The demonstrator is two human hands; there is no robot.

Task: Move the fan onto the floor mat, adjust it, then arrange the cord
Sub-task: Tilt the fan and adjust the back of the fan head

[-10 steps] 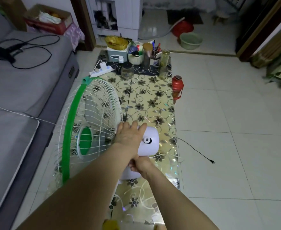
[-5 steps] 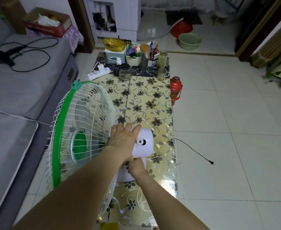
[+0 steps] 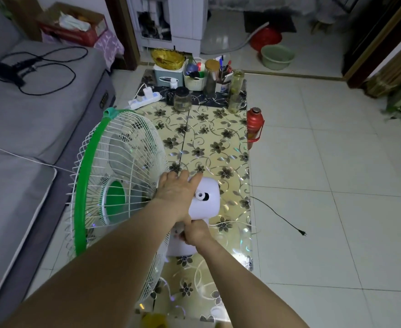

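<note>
Our left hand (image 3: 176,193) lies with fingers together, curled over the top of the fan's white motor housing (image 3: 205,200), against the rear grille. Below it, our right hand (image 3: 196,233) is closed around the white neck (image 3: 179,247) beneath the housing. The fan (image 3: 114,185), green-rimmed, stands at lower left of centre over the flowered floor mat (image 3: 209,147), facing left toward the grey sofa (image 3: 29,129). Its black cord (image 3: 277,215) trails right across the white tiles, plug (image 3: 302,232) lying loose.
</note>
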